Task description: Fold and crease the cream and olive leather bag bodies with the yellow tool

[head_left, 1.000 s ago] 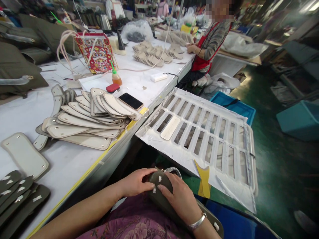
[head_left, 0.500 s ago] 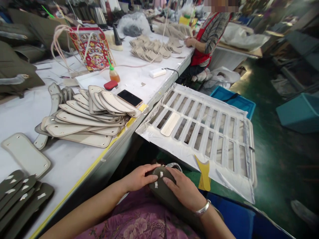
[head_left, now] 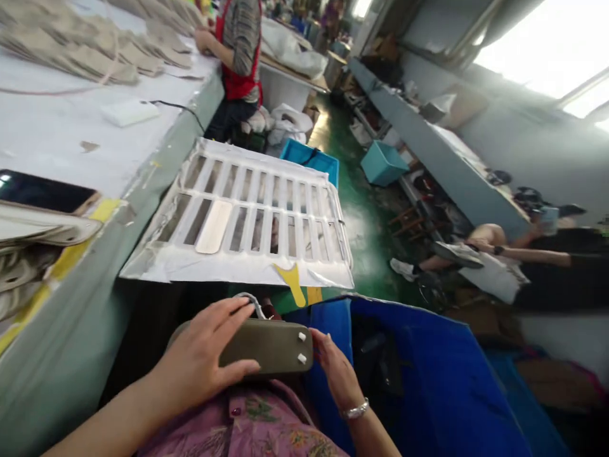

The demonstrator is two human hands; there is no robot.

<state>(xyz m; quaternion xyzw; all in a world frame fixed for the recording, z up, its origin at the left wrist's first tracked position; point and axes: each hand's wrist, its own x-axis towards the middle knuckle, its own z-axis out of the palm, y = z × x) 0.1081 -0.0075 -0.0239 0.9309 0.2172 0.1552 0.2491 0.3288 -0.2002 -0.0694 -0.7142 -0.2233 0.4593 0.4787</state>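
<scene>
An olive-green bag (head_left: 273,348) lies in my lap with its long flat base turned up. Two small white-covered studs show near the base's right end. My left hand (head_left: 197,352) wraps over the bag's left part, thumb across the base and fingers along the far edge. Against the right end, my right hand (head_left: 339,373) presses with its fingers, their tips partly hidden behind the bag. A grey loop (head_left: 252,301), perhaps a wrapped handle, rises beyond the left fingers.
A white slatted rack (head_left: 233,266) stands ahead, bearing a pale strip (head_left: 215,227) and a yellow cut-out piece (head_left: 292,282). A blue bin (head_left: 428,355) sits right. The worktable (head_left: 157,149) is left. One person (head_left: 240,51) stands ahead; another (head_left: 537,257) sits right.
The view has swung right. The bag has turned so its base lies sideways. My left hand has moved over its left part, and my right hand has shifted to its right end.
</scene>
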